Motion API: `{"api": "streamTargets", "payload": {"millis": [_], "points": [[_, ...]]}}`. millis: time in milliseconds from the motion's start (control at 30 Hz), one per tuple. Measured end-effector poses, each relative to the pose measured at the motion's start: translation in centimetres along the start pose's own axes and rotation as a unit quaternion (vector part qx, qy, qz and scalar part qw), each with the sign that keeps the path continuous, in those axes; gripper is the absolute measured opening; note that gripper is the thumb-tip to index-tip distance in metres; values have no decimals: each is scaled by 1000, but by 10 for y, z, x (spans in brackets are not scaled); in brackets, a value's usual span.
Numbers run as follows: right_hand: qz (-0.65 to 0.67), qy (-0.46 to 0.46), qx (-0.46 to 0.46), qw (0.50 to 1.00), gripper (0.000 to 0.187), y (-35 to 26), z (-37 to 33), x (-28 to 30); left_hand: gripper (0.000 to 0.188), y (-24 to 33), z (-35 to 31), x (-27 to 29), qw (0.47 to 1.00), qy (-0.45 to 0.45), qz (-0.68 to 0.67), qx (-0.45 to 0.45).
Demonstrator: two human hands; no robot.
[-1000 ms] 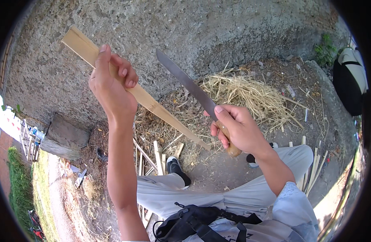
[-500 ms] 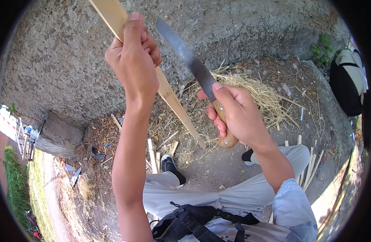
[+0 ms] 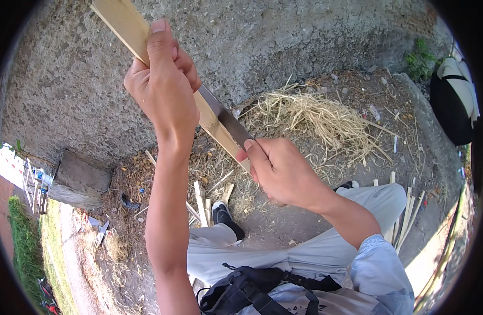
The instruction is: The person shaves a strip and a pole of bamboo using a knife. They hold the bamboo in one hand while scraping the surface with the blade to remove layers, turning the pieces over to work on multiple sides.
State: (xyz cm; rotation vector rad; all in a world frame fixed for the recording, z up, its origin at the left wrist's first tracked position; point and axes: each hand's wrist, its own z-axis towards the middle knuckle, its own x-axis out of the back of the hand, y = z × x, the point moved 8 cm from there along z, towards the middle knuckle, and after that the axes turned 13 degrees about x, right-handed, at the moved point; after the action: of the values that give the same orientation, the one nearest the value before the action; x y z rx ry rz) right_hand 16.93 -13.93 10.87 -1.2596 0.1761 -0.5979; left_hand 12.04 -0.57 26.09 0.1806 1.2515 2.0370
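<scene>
My left hand (image 3: 165,86) is closed around a pale bamboo strip (image 3: 122,25), thumb laid along its face. The strip slants from the upper left down toward my right hand (image 3: 283,170), and its lower part tapers. My right hand is wrapped around the handle of a knife, which its fingers now cover. The knife's dark blade (image 3: 232,126) lies along the right edge of the strip, its tip end near my left fingers. Whether the blade bites into the strip I cannot tell.
A heap of thin shavings (image 3: 325,121) lies on the dirt before a rough wall (image 3: 283,37). Cut strips (image 3: 200,205) lie by my left shoe; more strips (image 3: 407,220) stand beyond my right knee. A stone block (image 3: 79,178) is at left, a black-and-beige bag (image 3: 454,102) at right.
My right hand has moved left and brought the knife from apart onto the strip's edge. My left hand has shifted slightly left with the strip.
</scene>
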Motion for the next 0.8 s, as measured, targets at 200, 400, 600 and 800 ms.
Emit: {"api": "streamTargets", "payload": {"millis": [200, 400, 600, 800], "points": [[7, 23, 24, 999, 37, -24, 2, 12, 44, -2, -1, -2, 1000, -15, -7, 2], [-47, 23, 46, 998, 34, -18, 5, 8, 42, 0, -4, -8, 1000, -5, 5, -4], [-30, 49, 28, 998, 34, 1, 0, -5, 41, -1, -7, -7, 1000, -13, -5, 10], [-5, 60, 47, 997, 34, -10, 8, -4, 40, -1, -5, 1, 1000, 3, 0, -4]]}}
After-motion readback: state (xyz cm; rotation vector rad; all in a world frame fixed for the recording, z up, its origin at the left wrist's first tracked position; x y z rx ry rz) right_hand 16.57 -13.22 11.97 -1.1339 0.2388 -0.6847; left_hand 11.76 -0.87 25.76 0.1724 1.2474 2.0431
